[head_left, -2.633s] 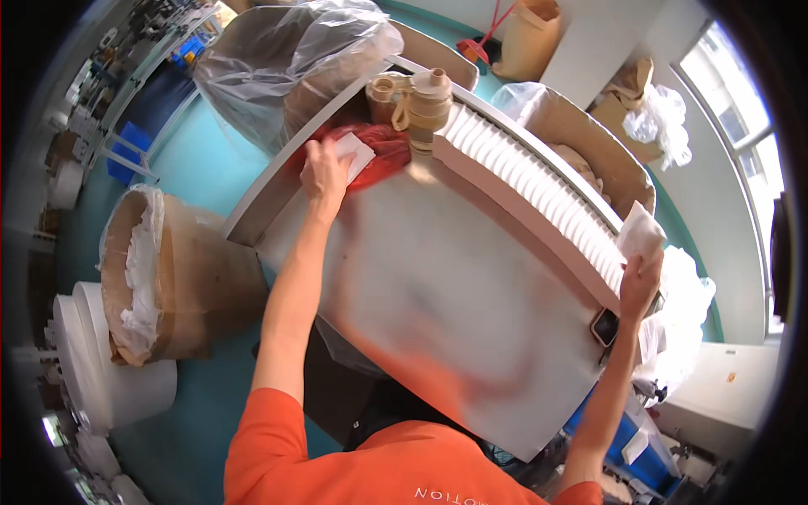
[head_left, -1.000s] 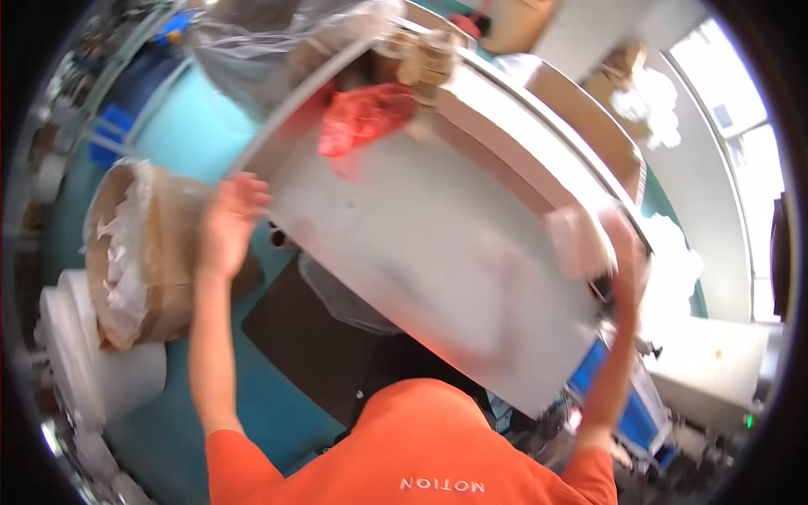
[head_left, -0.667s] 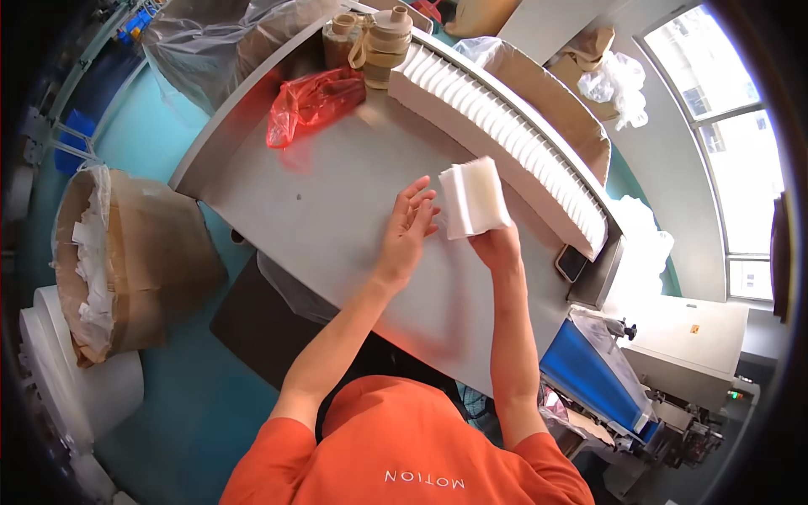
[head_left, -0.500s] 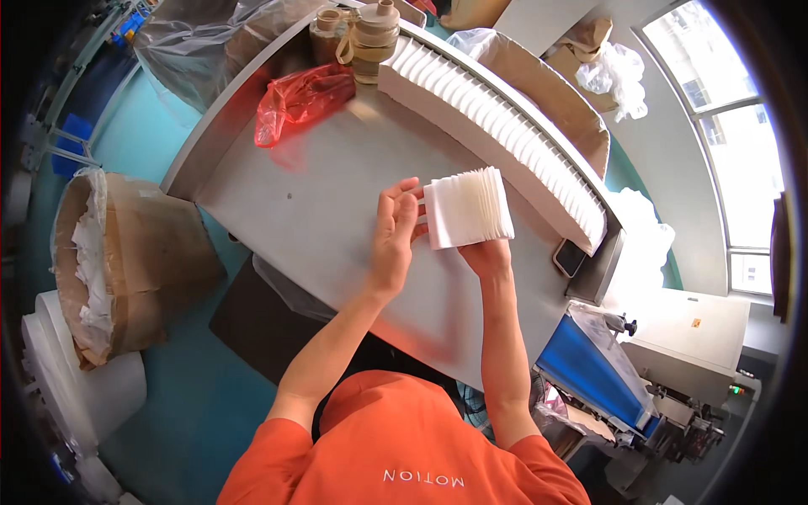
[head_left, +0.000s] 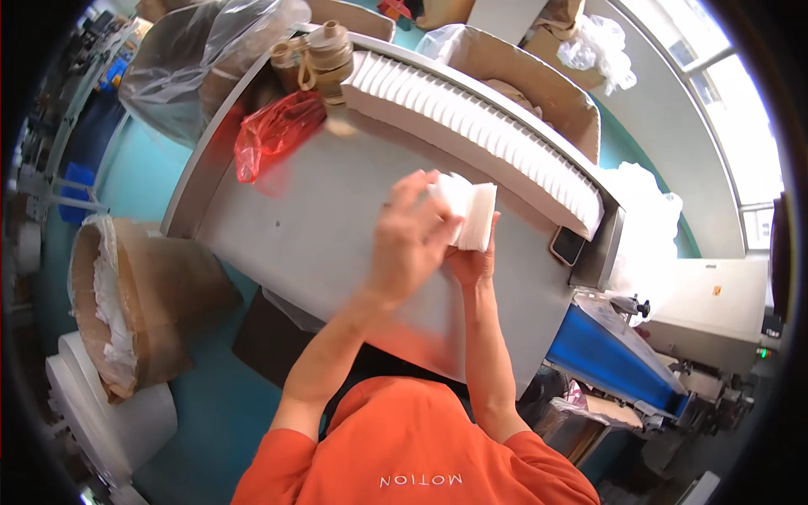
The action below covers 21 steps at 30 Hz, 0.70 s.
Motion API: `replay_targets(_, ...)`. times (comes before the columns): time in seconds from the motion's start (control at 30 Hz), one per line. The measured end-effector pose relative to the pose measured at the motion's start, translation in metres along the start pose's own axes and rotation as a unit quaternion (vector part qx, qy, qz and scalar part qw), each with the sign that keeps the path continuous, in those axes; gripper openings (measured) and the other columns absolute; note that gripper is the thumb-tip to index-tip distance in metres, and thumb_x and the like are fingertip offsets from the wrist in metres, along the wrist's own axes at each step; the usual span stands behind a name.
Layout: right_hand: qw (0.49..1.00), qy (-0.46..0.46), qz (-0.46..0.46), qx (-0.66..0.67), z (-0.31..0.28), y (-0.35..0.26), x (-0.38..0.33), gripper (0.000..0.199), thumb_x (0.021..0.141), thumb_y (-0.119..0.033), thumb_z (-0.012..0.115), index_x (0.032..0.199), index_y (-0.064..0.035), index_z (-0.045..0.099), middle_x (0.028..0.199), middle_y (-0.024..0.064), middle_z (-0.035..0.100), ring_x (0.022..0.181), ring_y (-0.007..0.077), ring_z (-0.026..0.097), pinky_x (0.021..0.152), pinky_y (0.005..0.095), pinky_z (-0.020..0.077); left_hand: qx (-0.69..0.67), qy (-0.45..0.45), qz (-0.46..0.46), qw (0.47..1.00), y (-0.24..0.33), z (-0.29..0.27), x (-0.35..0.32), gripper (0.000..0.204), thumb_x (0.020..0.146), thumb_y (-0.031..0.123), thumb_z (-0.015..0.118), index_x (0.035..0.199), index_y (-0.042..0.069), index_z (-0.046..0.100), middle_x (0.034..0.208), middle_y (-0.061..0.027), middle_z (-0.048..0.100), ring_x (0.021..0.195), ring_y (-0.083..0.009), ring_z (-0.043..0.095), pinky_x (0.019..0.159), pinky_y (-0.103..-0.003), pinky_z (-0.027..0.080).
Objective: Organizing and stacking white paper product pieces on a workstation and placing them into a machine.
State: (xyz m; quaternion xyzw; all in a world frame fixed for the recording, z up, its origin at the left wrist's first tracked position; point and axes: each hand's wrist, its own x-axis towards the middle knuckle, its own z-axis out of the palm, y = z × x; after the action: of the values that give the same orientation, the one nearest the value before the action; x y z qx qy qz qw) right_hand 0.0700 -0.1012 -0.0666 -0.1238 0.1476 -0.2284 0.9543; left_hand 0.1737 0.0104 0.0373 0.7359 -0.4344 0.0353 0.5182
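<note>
Both my hands are together over the middle of a grey metal table (head_left: 295,219). A small stack of white folded sheets (head_left: 473,215) is held between them. My right hand (head_left: 473,263) grips it from below. My left hand (head_left: 411,234), blurred by motion, lies over its left face. Beyond the hands, a long row of the same white sheets (head_left: 480,130) stands on edge along the table's far side.
A red plastic bag (head_left: 273,135) and rolls of brown tape (head_left: 324,55) lie at the table's far left. A dark phone (head_left: 566,246) lies near the right edge. An open cardboard box (head_left: 530,80) stands behind; a lined drum (head_left: 126,295) stands left, a blue conveyor (head_left: 614,353) right.
My left hand left the red bag and my right hand brought a white stack from the table's right end. Both hands now meet on the stack at the middle.
</note>
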Motion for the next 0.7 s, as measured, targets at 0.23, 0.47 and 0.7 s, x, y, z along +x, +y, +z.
replay_targets(0.23, 0.966, -0.029, -0.131, -0.219, 0.03, -0.063, 0.044, 0.049, 0.1, -0.037, 0.053, 0.132, 0.0008, 0.047, 0.12, 0.0083, 0.062, 0.103, 0.0174, 0.065, 0.083, 0.0336, 0.0581, -0.519, 0.303, -0.267, 0.753, -0.082, -0.118, 0.008, 0.022, 0.092, 0.018, 0.06, 0.112, 0.008, 0.061, 0.113, -0.0073, 0.065, 0.104, -0.0181, 0.063, 0.09, -0.037, 0.051)
replay_targets(0.47, 0.784, 0.074, -0.194, -0.585, 0.062, -0.144, 0.106, 0.038, 0.088, -0.033, 0.072, 0.11, -0.0035, 0.063, 0.094, 0.0027, 0.067, 0.08, 0.0105, 0.061, 0.071, 0.0266, 0.0488, -0.369, 0.335, -0.412, 0.763, -0.185, -0.16, -0.093, 0.018, 0.097, 0.003, 0.047, 0.113, 0.004, 0.053, 0.112, -0.0076, 0.059, 0.103, -0.02, 0.061, 0.088, -0.034, 0.052)
replay_targets(0.7, 0.673, 0.265, -0.272, -0.635, 0.043, -0.135, 0.136, 0.04, 0.093, -0.033, 0.064, 0.108, 0.0032, 0.061, 0.084, 0.0094, 0.064, 0.061, 0.0154, 0.057, 0.054, 0.032, 0.0484, -0.239, 0.281, -0.434, 0.822, -0.181, -0.162, -0.131, 0.052, 0.092, 0.027, 0.068, 0.129, -0.002, 0.046, 0.124, -0.0131, 0.052, 0.112, -0.0229, 0.054, 0.099, -0.034, 0.042)
